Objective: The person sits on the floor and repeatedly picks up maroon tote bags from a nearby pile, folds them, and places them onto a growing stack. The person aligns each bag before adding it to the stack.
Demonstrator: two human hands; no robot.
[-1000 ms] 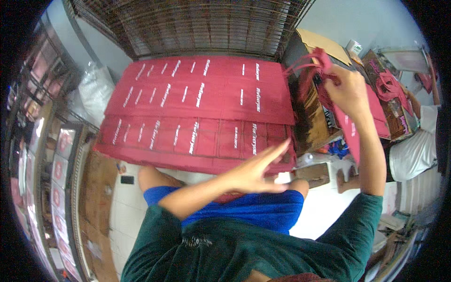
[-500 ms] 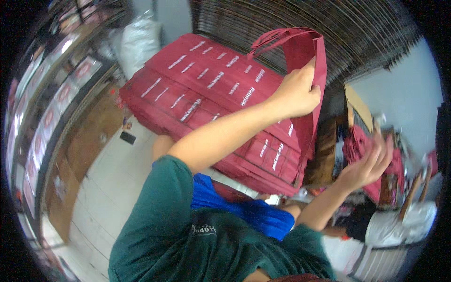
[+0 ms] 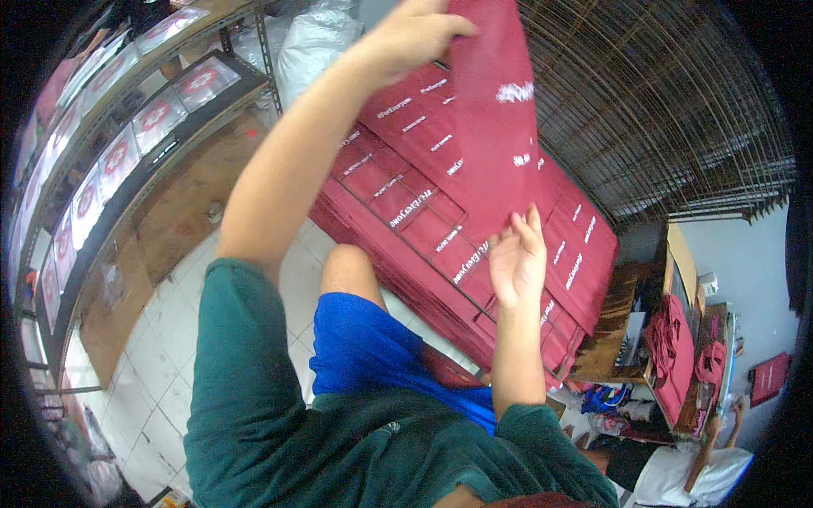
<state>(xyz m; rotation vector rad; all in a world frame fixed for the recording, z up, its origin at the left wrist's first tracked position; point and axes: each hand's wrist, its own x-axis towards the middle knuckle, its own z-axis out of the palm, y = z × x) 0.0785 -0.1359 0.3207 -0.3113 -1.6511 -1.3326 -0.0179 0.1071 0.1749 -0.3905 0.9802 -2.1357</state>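
Note:
A maroon fabric tote bag with white print hangs up in front of me, somewhat blurred. My left hand grips its upper left edge near the top of the view; part of that hand is cut off. Close to the bag's lower end is my right hand, palm up with its fingers apart and holding nothing. Under both hands lies a wide, thick stack of flat maroon bags with white print. A thin dark rod frame rests on top of the stack.
Shelves with packaged white sheets stand along the left. A white plastic sack is behind the stack. Dark slatted shutters rise at the back. At the right, a person in white is beside a table with maroon bags.
My left hand has swung left and up with the bag, which now hangs over the stack. My right hand has moved left, from beyond the stack's right side to beneath the bag.

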